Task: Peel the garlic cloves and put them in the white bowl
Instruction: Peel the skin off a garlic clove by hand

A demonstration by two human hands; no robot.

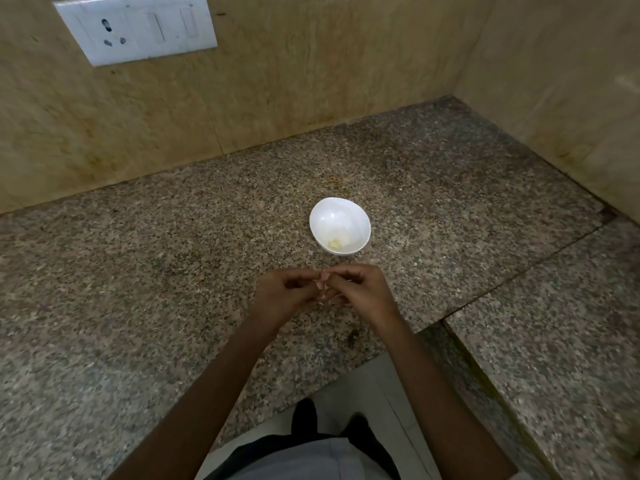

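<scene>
Near the front edge of the speckled granite counter (166, 271), just over the notch where the slab steps back, the left hand (284, 291) and the right hand (362, 289) meet fingertip to fingertip. Both have their fingers curled inward, and together they pinch a garlic clove (318, 283) between them. Only a sliver of something pale shows there, so how much skin it carries cannot be told. Both forearms reach in from the lower edge, bare.

Just beyond the hands, toward the back wall (311, 71) but well short of it, the white bowl (346, 216) sits upright on the counter. A small yellowish piece of garlic (335, 243) lies inside it, low against the near wall. Bowl and hands are close but not touching.

A white switch plate (136, 27) — socket and rockers — is set into the wall above the counter's far-left corner.
</scene>
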